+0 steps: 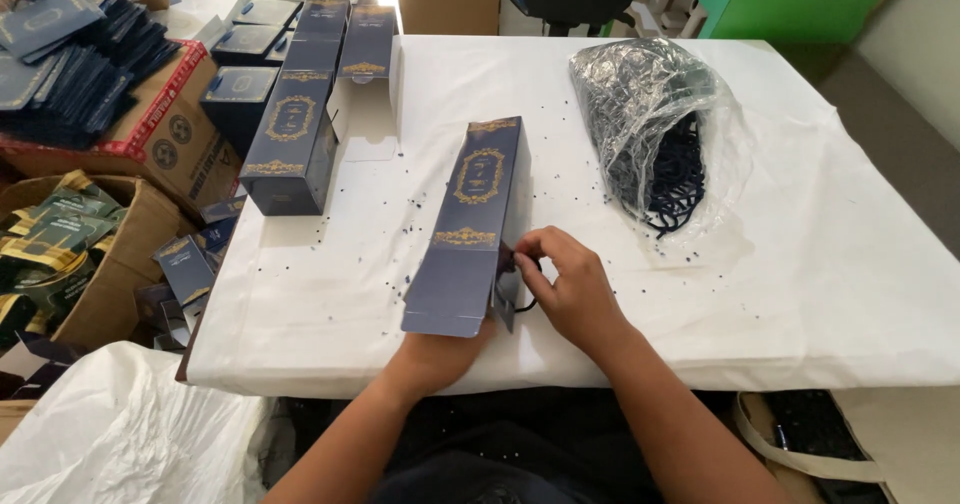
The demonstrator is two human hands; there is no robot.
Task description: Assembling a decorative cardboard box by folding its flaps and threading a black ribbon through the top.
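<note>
We note the navy gift box lying flat, long axis running 12–6 o'clock. Our left hand is inside its near open end, grip not visible. Our right hand, at the box's 3 o'clock, pinches a dark cord at its side wall.

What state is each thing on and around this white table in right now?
Navy bag under the hands: lying flat, its near end open.
Left hand: tucked under that bag's open end.
Right hand: pinching a dark cord at the bag's side.
Clear plastic bag of cords: open, slumped.
Finished bags: lying in a row.
Cardboard boxes: open, filled.
</note>
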